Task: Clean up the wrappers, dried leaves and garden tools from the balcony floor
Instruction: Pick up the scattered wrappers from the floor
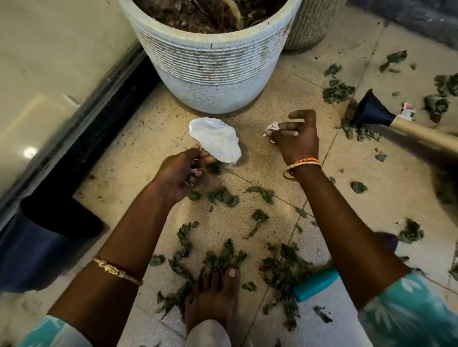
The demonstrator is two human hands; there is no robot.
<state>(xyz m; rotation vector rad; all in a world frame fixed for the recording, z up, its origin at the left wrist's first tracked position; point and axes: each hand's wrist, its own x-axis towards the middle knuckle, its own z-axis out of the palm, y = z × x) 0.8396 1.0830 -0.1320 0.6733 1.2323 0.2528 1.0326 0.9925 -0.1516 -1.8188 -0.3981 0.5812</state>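
Note:
My left hand [182, 171] pinches the edge of a crumpled white plastic wrapper [216, 139] lying on the tiled floor just in front of the big pot. My right hand [296, 136] pinches a small crumpled paper wrapper [272, 127] between its fingertips, a little above the floor. Dried green leaves [225, 259] lie scattered over the tiles around my bare foot [216, 295]. A teal tool handle [315, 284] shows under my right forearm. Another small wrapper [408, 111] lies at the right beside a watering can spout [375, 113].
A large white ribbed pot [213, 69] with soil stands at the top centre, a woven pot [311, 23] behind it. A dark blue bin [38, 247] stands at the left by the black door track [100, 117]. More leaves [337, 92] lie at the right.

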